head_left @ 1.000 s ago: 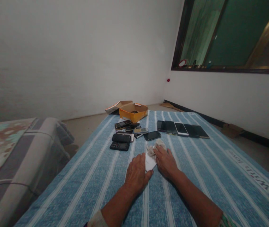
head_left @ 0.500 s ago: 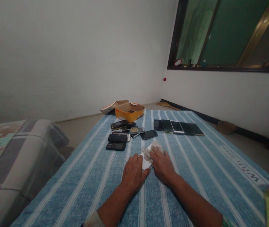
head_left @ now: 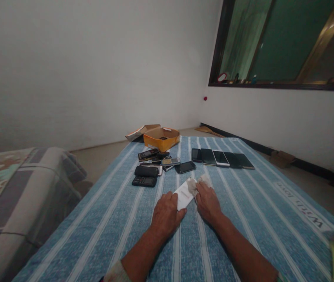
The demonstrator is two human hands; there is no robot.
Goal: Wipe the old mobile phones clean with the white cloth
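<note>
The left hand point(head_left: 166, 216) and the right hand point(head_left: 207, 203) meet on a striped blue bedspread point(head_left: 245, 239), with a white phone-shaped slab point(head_left: 184, 194) lying between them, tilted up towards the right. A crumpled off-white cloth point(head_left: 198, 183) lies on its far end, under the fingertips of the right hand. The left fingers point(head_left: 171, 203) lie flat over the slab's near corner and look relaxed, not clenched. The right fingers point(head_left: 204, 187) press down on the cloth. Neither hand clearly lifts anything, so it cannot be told whether either one is actually gripping.

The step in hand looks like rubbing the slab with the cloth, and the next move seems to call for passing the cloth over the part now bare.

Compared with the earlier frame, more of the slab shows, because the cloth sits further to the right and the hands stand slightly further apart.

Further up the bedspread lie a dark smartphone point(head_left: 185, 167), black keypad phones point(head_left: 144, 181), a row of smartphones point(head_left: 220, 158) and an orange cardboard box point(head_left: 161, 140).
</note>
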